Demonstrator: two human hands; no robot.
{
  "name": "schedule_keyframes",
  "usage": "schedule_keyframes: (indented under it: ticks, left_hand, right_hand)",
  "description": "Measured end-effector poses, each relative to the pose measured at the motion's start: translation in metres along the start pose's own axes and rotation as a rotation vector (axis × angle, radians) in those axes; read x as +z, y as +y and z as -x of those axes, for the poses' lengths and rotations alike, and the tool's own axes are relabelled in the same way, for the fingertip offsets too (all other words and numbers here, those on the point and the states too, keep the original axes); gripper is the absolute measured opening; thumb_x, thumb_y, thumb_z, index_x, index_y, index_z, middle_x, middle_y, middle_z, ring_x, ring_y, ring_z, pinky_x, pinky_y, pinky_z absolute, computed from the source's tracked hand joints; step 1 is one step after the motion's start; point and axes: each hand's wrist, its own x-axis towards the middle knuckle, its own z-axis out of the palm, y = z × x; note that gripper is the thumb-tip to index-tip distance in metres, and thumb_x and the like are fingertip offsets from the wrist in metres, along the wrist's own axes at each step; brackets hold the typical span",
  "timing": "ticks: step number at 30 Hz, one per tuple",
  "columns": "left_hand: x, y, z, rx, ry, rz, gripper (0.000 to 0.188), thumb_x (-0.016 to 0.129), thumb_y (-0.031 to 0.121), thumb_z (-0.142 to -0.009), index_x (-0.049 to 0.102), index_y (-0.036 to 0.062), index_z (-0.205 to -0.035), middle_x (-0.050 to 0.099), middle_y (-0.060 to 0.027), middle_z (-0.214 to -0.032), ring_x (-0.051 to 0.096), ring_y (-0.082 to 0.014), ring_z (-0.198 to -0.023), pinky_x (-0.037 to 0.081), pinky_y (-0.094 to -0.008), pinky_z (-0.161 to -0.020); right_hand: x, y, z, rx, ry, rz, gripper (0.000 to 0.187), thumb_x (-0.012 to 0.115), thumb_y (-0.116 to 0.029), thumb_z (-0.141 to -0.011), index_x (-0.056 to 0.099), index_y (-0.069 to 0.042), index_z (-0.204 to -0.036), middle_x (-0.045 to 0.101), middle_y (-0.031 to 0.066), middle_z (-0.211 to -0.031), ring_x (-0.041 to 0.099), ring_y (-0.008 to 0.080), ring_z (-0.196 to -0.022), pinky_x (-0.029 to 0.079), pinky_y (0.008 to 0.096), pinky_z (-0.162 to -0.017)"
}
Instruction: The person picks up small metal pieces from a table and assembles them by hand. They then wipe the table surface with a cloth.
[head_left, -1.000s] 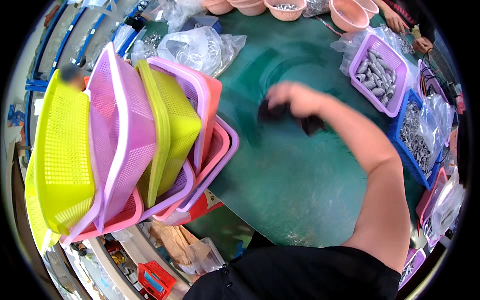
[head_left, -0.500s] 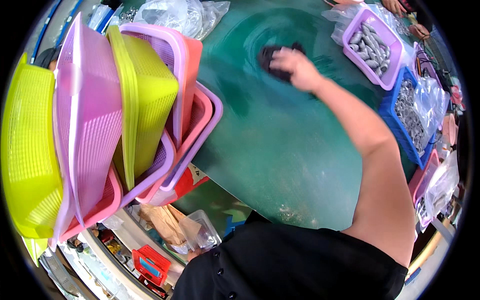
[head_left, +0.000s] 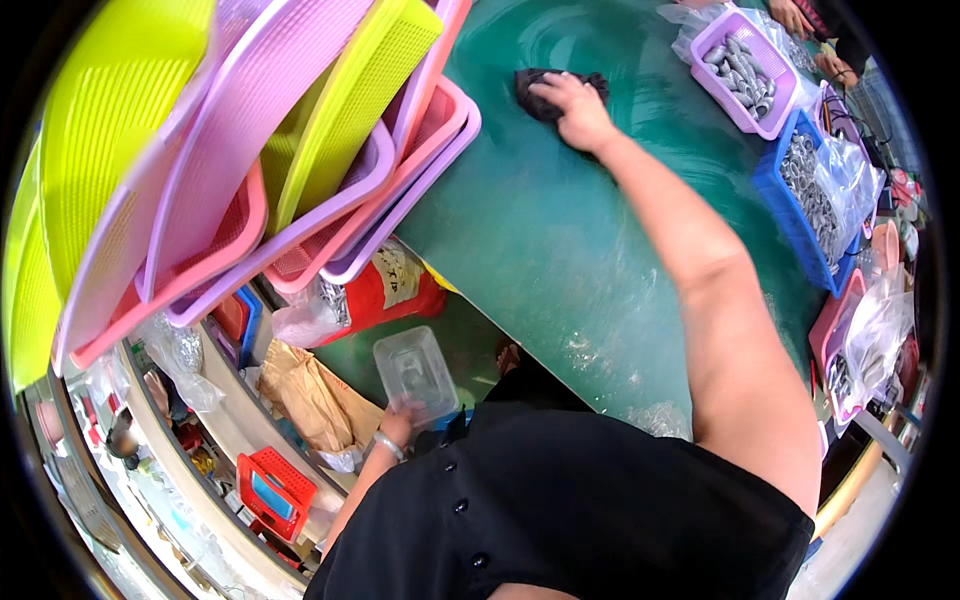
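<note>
My right hand presses a bunched black cloth against the green tabletop, its fingers bent over the cloth. Pale streaks curve over the surface around it. Low on the left, beside the table edge, my left hand grips the rim of a clear plastic container. Its fingers are partly hidden. The container is held over the floor, its inside showing nothing I can make out.
Stacked purple, pink and lime baskets crowd the left over a red bag. On the right sit a purple basket of grey metal parts, a blue crate of metal pieces and plastic bags. Another person's hands are at top right.
My view has shifted, so the baskets appear higher. My left hand and the clear container have come more fully into view. My right hand stays on the cloth, slightly higher in the picture.
</note>
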Motion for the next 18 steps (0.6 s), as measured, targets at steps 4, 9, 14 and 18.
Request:
schedule_keyframes:
  ticks: [4, 9, 14, 18]
  left_hand:
    - [0.042, 0.021, -0.022, 0.031, -0.053, 0.002, 0.043, 0.042, 0.003, -0.084, 0.037, 0.005, -0.126, 0.06, -0.0137, -0.101, 0.06, -0.0223, -0.08, 0.05, -0.0351, -0.067]
    - [0.076, 0.044, -0.037, 0.133, -0.134, 0.008, 0.048, 0.039, 0.0, -0.082, 0.035, 0.006, -0.129, 0.059, -0.0141, -0.102, 0.058, -0.0222, -0.077, 0.049, -0.0328, -0.061]
    - [0.089, 0.06, -0.041, 0.158, -0.131, 0.021, 0.046, 0.043, 0.0, -0.082, 0.037, 0.0029, -0.128, 0.061, -0.0128, -0.094, 0.06, -0.0203, -0.072, 0.05, -0.0308, -0.059]
    - [0.091, 0.07, -0.038, 0.167, -0.11, 0.028, 0.047, 0.047, 0.0, -0.081, 0.038, 0.0036, -0.127, 0.06, -0.0112, -0.091, 0.059, -0.0194, -0.071, 0.05, -0.0312, -0.059]
  right_hand:
    - [0.015, -0.057, 0.04, -0.248, -0.131, -0.177, 0.05, 0.05, 0.004, -0.063, 0.062, -0.015, -0.107, 0.053, 0.0104, -0.122, 0.041, 0.0319, -0.122, 0.034, 0.045, -0.098]
    - [-0.011, -0.099, 0.092, -0.418, -0.327, -0.452, 0.048, 0.05, 0.007, -0.059, 0.063, -0.008, -0.103, 0.056, 0.0154, -0.115, 0.049, 0.0347, -0.113, 0.038, 0.0438, -0.095]
    - [0.015, -0.125, 0.055, -0.157, -0.024, -0.311, 0.047, 0.05, 0.004, -0.064, 0.062, -0.01, -0.107, 0.055, 0.0148, -0.118, 0.048, 0.0331, -0.113, 0.038, 0.0431, -0.095]
    - [0.051, -0.155, 0.058, -0.25, -0.083, -0.179, 0.045, 0.052, -0.001, -0.064, 0.062, -0.012, -0.107, 0.055, 0.0102, -0.118, 0.046, 0.0305, -0.115, 0.036, 0.041, -0.095]
